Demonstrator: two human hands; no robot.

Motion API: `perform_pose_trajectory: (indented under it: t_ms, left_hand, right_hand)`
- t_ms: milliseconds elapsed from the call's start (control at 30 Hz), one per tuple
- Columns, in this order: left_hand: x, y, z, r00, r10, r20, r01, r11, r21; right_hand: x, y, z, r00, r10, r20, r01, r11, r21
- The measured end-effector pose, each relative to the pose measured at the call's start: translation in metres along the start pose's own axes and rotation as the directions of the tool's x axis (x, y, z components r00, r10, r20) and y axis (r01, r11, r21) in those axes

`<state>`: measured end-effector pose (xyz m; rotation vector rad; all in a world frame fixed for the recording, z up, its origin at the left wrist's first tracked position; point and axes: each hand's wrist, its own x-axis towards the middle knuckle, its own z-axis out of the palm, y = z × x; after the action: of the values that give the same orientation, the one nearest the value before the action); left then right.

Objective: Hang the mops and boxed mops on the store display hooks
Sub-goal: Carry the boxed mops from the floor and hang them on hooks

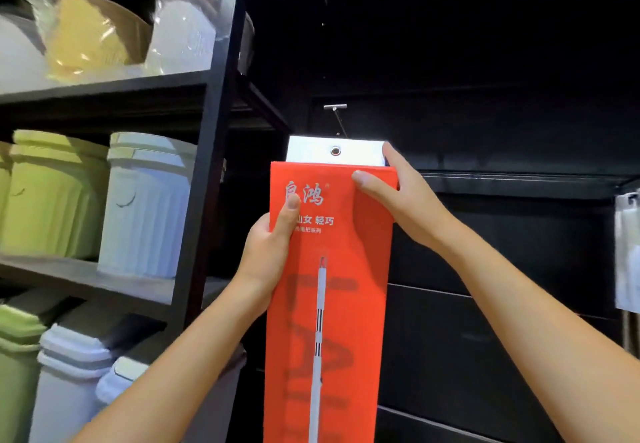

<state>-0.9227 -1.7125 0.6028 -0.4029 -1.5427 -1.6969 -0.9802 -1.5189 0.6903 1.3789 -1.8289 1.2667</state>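
Gripping the red boxed mop (pixel 332 304), long axis upright: left hand (pixel 266 255) clamping its left edge, right hand (pixel 398 197) pinching the top-right corner. Eyelet (pixel 335 151) sitting just below the display hook (pixel 337 119), right hand nearer.

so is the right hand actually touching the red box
Touching. The head view shows the right hand gripping the red box at its top right corner, thumb pressed flat on the front face.

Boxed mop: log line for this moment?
boxed mop | left hand, right hand gripping | eyelet below hook | not hung
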Motion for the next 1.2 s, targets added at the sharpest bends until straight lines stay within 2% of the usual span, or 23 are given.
perform_pose_trajectory:
  t_ms: [533,667,967,1200]
  left_hand:
    - [0.063,-0.008,0.001,0.998,0.002,0.063,0.001,0.999,-0.052]
    - [0.075,-0.018,0.000,0.997,0.008,0.078,-0.003,0.998,-0.060]
    - [0.109,-0.066,0.011,0.994,-0.076,0.082,0.081,0.995,-0.062]
    - [0.148,-0.118,0.029,0.988,-0.150,0.036,0.150,0.989,-0.011]
  right_hand:
    - [0.050,0.015,-0.005,0.999,-0.008,-0.051,0.002,0.993,-0.114]
    - [0.054,0.024,-0.001,0.998,-0.032,-0.045,0.027,0.995,-0.092]
    - [0.070,0.075,0.000,0.993,0.096,-0.074,-0.100,0.994,-0.050]
    - [0.086,0.141,-0.010,0.975,0.184,-0.128,-0.207,0.957,-0.201]
